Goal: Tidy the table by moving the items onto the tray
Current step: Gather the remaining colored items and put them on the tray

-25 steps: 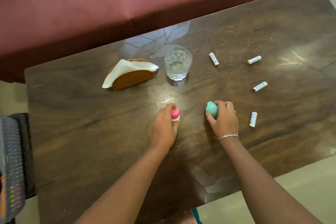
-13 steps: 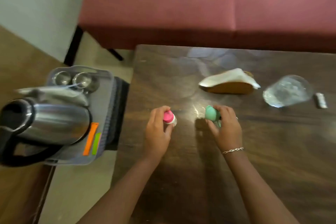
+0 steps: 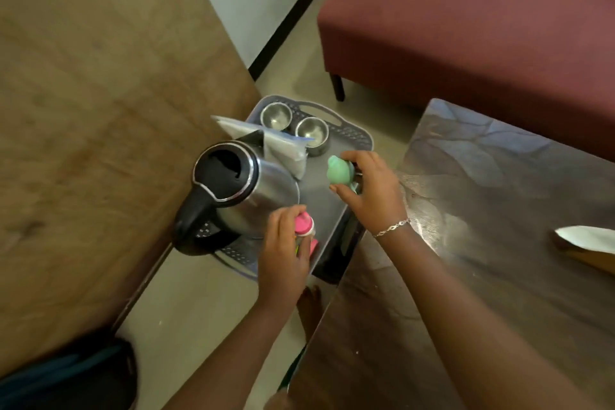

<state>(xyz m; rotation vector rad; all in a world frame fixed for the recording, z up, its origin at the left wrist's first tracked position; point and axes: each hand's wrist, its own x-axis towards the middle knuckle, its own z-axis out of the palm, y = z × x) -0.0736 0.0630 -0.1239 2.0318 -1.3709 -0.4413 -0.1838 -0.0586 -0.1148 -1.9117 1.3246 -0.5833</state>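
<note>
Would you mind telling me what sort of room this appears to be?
Probably a home sitting room or lounge: a maroon upholstered sofa stands behind a dark wooden table, and a grey tray beside it carries an electric kettle and two small steel bowls.

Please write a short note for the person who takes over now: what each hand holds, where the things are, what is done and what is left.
Left hand: closed on the pink-capped item, over the near part of the grey tray.
Right hand: closed on the green item, over the tray's middle.
Tray: on a stand left of the table; it already holds a kettle, two steel bowls and a plastic pouch.
Done: both items carried to the tray.
Left: set both down in the free space right of the kettle. The napkin holder is on the table; the rest of the table is out of view.
</note>
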